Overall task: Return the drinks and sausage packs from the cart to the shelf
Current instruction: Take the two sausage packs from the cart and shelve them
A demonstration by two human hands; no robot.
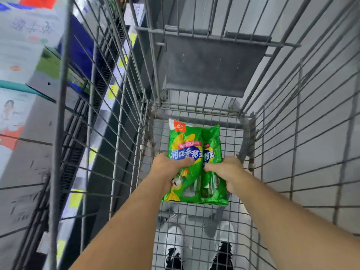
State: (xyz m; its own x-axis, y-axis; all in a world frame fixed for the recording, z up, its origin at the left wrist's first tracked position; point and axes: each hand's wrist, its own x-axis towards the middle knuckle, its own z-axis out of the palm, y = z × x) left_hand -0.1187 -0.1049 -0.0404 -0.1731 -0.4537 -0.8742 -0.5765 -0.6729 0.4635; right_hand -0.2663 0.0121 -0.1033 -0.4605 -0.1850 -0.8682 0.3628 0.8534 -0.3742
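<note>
Inside the grey wire-mesh shopping cart (276,121), both of my bare hands are down on two green plastic sausage packs (194,162) printed with yellow corn and blue-and-white lettering. The packs lie side by side, touching along their long edges, flat near the cart's mesh floor — whether they rest on it or are lifted just clear, I cannot tell. My left hand (171,168) clasps the left pack from its outer edge, thumb laid across the printed front and the other fingers hidden beneath. My right hand (228,170) grips the right pack the same way from the opposite side, thumb on top, the remaining fingers out of sight under the wrapper. Above the packs, toward the cart's far end, the grey plastic child-seat flap (212,65) hangs folded against the wire. Below the packs, through the cart's mesh, my black-and-white shoes (175,250) show on the pale tiled floor (321,143). Left of the cart, outside its wire side, runs a dark store shelf (101,106) with yellow price tags (112,92) along its edges — the goods on it are too blurred to identify.
</note>
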